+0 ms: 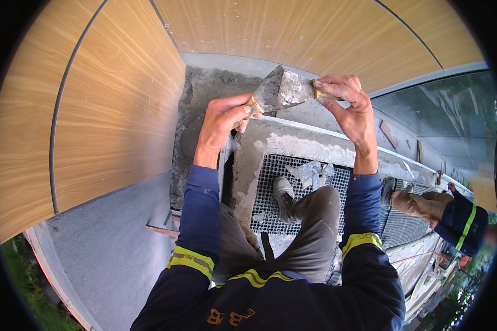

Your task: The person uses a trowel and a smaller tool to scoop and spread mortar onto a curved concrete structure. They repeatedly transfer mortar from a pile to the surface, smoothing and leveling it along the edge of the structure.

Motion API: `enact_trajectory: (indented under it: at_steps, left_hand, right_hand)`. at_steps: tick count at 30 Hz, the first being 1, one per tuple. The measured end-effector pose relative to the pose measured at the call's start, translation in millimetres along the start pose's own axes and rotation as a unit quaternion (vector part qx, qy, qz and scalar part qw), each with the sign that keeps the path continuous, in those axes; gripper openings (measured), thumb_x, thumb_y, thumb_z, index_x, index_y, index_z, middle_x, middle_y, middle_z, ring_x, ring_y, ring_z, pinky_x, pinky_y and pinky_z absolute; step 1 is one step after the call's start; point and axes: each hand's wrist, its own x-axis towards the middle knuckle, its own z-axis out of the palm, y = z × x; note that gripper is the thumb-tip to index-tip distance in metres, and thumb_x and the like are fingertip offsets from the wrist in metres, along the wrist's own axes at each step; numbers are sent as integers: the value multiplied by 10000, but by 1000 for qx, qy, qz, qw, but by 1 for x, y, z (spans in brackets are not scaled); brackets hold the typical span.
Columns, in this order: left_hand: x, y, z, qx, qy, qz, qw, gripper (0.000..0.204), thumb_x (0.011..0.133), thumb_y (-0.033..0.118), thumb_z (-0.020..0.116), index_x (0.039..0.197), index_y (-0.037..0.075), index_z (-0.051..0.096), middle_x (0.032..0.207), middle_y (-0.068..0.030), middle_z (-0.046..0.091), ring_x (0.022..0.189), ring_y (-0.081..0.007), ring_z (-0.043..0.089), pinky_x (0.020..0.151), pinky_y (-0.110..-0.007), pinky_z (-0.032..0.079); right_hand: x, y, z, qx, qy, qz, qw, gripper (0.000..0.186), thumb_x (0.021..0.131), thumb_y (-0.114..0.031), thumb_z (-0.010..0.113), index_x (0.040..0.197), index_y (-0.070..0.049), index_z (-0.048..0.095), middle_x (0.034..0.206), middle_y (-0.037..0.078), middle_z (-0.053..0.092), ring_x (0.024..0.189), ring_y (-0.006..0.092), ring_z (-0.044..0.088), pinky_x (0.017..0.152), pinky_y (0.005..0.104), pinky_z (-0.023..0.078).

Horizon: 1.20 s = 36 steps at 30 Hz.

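Note:
Both arms reach up and forward. My left hand [225, 122] is closed round the yellowish handle of a putty knife [269, 91], its grey blade fanning out to the right. In my right hand [349, 105], fingers pinch the stained yellow handle of a second putty knife [296, 89]. That blade points left and bears pale, wet-looking mortar. The two blades meet or overlap between my hands; exactly where they touch is hard to tell. Beneath them runs a cement-smeared ledge [309, 129].
Wood-look panels [116, 105] rise at the left and ahead. Rough mortar [201, 94] covers the corner strip. Black grid matting [268, 176] lies underfoot, with a crumpled pale sheet [310, 172]. A co-worker [464, 218] is at the right, near glass [453, 116].

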Motion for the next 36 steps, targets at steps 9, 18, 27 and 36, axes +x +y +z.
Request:
enact_trajectory:
  at_steps: [9,18,27,36]
  left_hand:
    - [-6,-6,-10,-91,-11,26,995,421,969,160,612,1320,-62,682,928,-119,740,644,-113,548,573,-262,439]
    - [4,-10,-8,176,157,-29,971,393,999,171,651,1335,-31,684,921,-110,776,585,-41,495,519,-224,417]
    - [0,-15,-7,364,157,-57,916,382,894,306,720,1196,80,781,899,-178,791,776,-244,769,765,-334,579]
    - [-29,1,-87,389,404,-160,812,367,838,364,707,1056,90,819,798,-156,763,768,-276,738,723,-404,548]
  right_hand:
    - [13,10,-15,-262,1,-20,965,372,823,-29,798,1153,-199,821,1157,25,757,1059,236,626,953,368,522]
    - [-31,-21,24,-239,110,11,965,326,832,-110,831,1141,-213,824,1128,5,767,998,235,654,870,348,568]
    - [-33,0,70,-270,128,31,954,289,825,-109,808,1091,-219,823,1098,-29,756,975,228,645,826,350,566]
    - [-24,125,151,34,-118,239,963,303,925,-191,785,1220,-119,786,1165,73,775,990,165,714,917,321,547]
